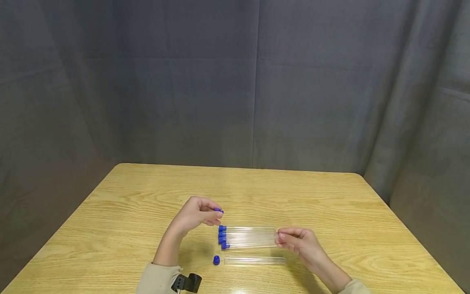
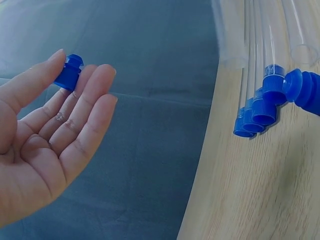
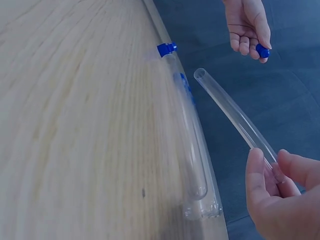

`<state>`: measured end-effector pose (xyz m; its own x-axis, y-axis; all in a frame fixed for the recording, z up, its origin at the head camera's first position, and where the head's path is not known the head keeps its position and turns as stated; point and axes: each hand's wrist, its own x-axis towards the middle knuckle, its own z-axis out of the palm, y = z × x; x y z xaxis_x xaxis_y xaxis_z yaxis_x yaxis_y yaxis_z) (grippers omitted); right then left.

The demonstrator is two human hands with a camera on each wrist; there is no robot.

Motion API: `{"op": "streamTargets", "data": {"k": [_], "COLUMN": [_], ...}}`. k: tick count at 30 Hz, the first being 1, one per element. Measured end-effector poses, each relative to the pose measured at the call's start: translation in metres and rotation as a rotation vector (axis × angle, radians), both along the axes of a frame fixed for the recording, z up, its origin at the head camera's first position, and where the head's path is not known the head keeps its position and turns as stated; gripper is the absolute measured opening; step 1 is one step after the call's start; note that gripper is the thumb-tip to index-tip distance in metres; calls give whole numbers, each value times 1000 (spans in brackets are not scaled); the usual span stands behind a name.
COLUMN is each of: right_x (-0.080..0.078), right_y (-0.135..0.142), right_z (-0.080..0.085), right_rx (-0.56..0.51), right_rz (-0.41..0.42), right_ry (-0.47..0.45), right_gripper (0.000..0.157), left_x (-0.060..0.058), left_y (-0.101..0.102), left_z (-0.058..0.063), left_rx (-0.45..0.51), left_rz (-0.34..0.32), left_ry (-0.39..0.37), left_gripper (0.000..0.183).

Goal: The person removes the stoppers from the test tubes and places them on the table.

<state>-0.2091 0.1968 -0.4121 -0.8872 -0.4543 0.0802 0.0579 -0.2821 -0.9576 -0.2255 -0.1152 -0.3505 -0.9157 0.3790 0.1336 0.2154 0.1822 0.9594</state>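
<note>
My left hand (image 1: 196, 213) pinches a blue ribbed stopper cap (image 2: 68, 72) between thumb and index finger; the other fingers stay loosely extended. Above the table, my right hand (image 1: 300, 244) holds a clear test tube (image 3: 232, 112) near its rounded end, with thumb and fingertips. The tube's uncapped mouth points toward the left hand, and a gap separates it from the cap. Below the held tube lie several capped test tubes (image 1: 253, 242) side by side, their blue caps (image 2: 262, 109) toward the left.
Nearer the front edge, a loose blue cap (image 1: 216, 260) stands beside the mouth of an uncapped tube (image 1: 255, 260) lying on the wooden table (image 1: 147, 188). Grey curtains (image 1: 202, 102) surround the table's back and sides. A black wrist camera mount (image 1: 188, 282) sits at the left sleeve.
</note>
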Motion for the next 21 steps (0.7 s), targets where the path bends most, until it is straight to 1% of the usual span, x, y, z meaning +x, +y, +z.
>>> {"op": "streamTargets", "data": {"k": [4, 8, 13, 18, 21], "right_x": [0, -1, -1, -2, -2], "right_y": [1, 0, -1, -1, -2], "right_z": [-2, -4, -6, -7, -7], "right_rx": [44, 78, 94, 114, 147], "right_rz": [32, 51, 68, 71, 58], "right_ry": [34, 48, 61, 66, 67], "right_gripper": [17, 19, 20, 18, 21], "left_x": [0, 0, 0, -1, -1], "left_y": [-1, -1, 0, 0, -1], "left_z": [-1, -2, -2, -2, -3], "left_rx": [-3, -7, -16, -16, -17], "left_rz": [2, 1, 3, 0, 1], "left_ry": [6, 2, -5, -1, 0], "left_gripper": [23, 23, 23, 23, 22]}}
